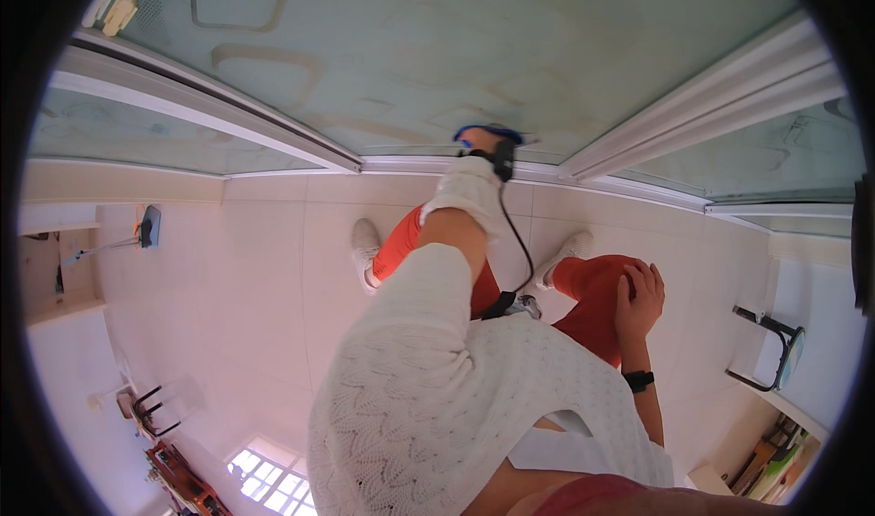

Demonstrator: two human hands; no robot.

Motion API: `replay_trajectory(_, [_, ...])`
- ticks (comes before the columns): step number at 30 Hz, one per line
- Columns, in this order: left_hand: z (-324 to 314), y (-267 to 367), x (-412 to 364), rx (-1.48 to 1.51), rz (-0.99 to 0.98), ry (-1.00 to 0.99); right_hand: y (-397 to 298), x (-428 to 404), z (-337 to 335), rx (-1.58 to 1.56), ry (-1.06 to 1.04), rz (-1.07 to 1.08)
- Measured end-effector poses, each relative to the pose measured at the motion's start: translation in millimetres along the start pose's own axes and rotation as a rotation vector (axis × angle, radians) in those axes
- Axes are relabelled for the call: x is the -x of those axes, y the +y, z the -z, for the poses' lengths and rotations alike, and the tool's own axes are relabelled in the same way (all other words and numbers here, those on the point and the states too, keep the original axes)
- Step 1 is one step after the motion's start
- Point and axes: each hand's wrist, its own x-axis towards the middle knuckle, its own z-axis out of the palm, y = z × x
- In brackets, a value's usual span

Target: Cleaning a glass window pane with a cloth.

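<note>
My left hand (477, 137) reaches forward to the lower part of a frosted, patterned glass panel (437, 51). It is closed on a blue-edged object (504, 132), perhaps a cloth or pad, laid against the glass just above the bottom rail (403, 165); the hand and its shadowed edge hide most of it. A black device (504, 159) is strapped at that wrist, and a black cable (525, 242) hangs from it towards my waist. My right hand (641, 298) rests on my bent right knee (601, 277), fingers spread, holding nothing. A black band (639, 380) circles the right wrist.
White metal frames (225, 99) border the panel on both sides. Pale floor tiles (266, 263) lie beneath my shoes (366, 249). A long-handled dustpan (149, 226) stands far left. A black-legged stool (783, 352) is at the right, wooden furniture (183, 478) at the lower left.
</note>
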Motion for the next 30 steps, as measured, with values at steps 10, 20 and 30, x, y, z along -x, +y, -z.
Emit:
replay_trajectory(10, [69,-201,86,-0.046,0.660,0.144,5,-12,-7,0.055,-0.016,0.027])
replay_trajectory(20, [178,-129,85,0.666,1.036,1.288,13,-30,-29,0.030,0.016,0.064])
replay_trajectory(30, [314,37,145,-0.486,-0.183,1.961,2,-43,-49,-0.123,0.141,0.147])
